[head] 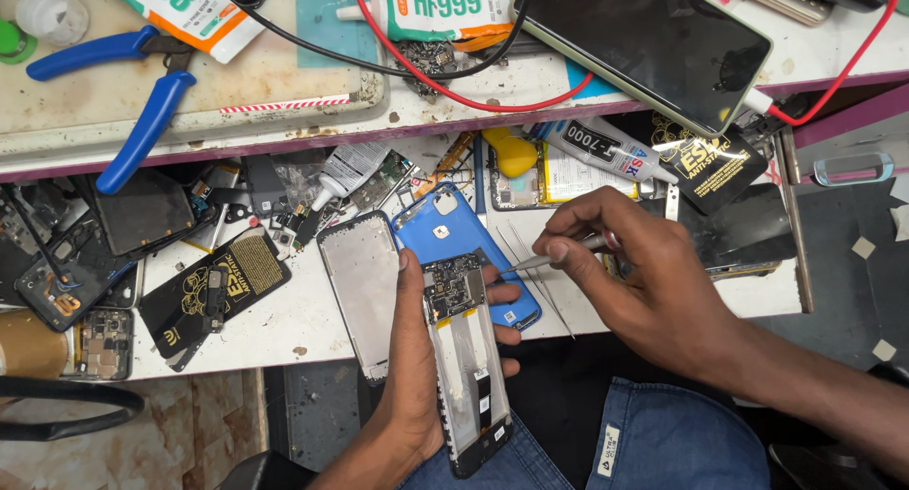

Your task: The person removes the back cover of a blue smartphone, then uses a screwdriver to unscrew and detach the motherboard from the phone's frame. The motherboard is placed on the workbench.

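Left hand [417, 357] gripping opened phone [466, 357]; right hand [630, 263] pinching tweezers [544, 260]; black-and-gold packet [216, 284] at left.

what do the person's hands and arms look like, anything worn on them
Both the left hand and the right hand are bare: no gloves, rings, watch or bands show. Both forearms are uncovered too, with no sleeve reaching into view. The only clothing visible is blue denim on the lap below, with a small pale tag.
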